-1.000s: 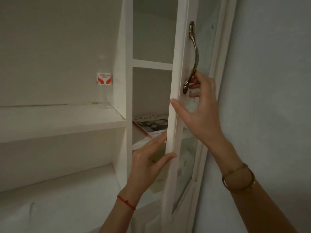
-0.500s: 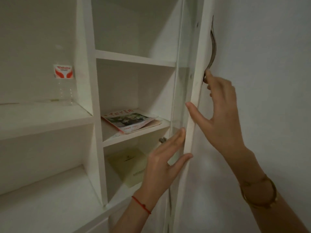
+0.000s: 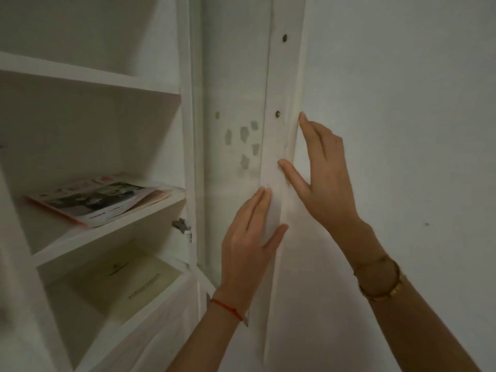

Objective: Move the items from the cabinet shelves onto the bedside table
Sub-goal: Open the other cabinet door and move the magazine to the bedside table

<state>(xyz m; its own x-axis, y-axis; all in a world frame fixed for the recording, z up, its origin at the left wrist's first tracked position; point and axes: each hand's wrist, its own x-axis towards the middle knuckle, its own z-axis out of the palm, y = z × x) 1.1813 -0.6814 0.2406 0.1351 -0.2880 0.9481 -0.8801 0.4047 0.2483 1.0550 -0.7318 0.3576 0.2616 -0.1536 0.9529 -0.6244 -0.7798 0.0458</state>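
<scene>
The white cabinet (image 3: pixel 185 130) stands open with its glass door (image 3: pixel 281 103) swung fully back against the wall. My left hand (image 3: pixel 251 237) lies flat with straight fingers on the door's inner frame. My right hand (image 3: pixel 322 178) presses the door's outer edge, fingers straight, thumb on the frame. A magazine (image 3: pixel 99 201) with a red-edged cover lies flat on the middle shelf. On the shelf below it lies a pale yellow-green booklet (image 3: pixel 126 277). Neither hand holds anything.
An empty shelf (image 3: pixel 88 76) sits above the magazine. A metal hinge (image 3: pixel 182 226) sticks out at the cabinet's right post. A plain white wall (image 3: pixel 402 103) fills the right side.
The door has swung from half open to flat against the wall. My right hand left the handle and now presses the door's edge. The view shifted right, so the bottle is out of sight.
</scene>
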